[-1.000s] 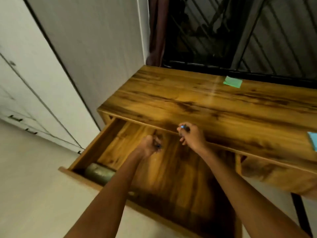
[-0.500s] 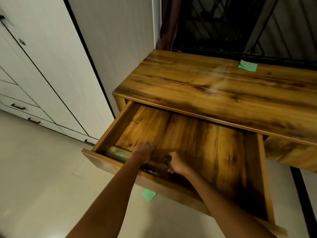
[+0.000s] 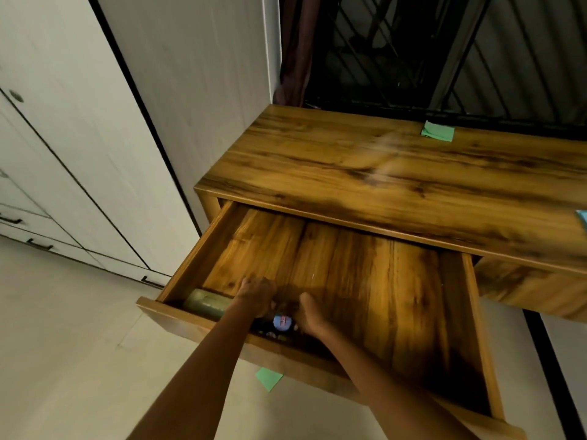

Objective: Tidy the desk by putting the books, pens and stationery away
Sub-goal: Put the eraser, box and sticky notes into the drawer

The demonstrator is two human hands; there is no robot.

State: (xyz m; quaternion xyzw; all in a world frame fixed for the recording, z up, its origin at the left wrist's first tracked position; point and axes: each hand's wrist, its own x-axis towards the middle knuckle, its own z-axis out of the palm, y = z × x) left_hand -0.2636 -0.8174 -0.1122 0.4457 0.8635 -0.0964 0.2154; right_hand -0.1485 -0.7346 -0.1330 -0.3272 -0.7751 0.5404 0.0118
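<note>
The wooden desk's drawer (image 3: 457, 312) is pulled wide open. Both my hands reach into its front left part. My left hand (image 3: 258, 296) is curled, knuckles up, over some small dark items (image 3: 273, 334) by the front wall; what its fingers hold is hidden. My right hand (image 3: 313, 316) is just to the right, palm turned left, thumb up and fingers loose. Between the hands lies a small round blue item (image 3: 282, 322) with red print. A green sticky note (image 3: 437, 131) lies at the back of the desk top (image 3: 365, 173).
An olive-green cylinder (image 3: 206, 304) lies in the drawer's front left corner, beside my left wrist. A green paper (image 3: 268, 377) lies on the floor under the drawer front. A blue item (image 3: 583, 219) shows at the desk's right edge. White cupboards (image 3: 63, 154) stand to the left.
A second ago my hands were at the desk's front edge, each holding a pen-like item. They have dropped into the drawer's front left part, and the blue item now shows between them.
</note>
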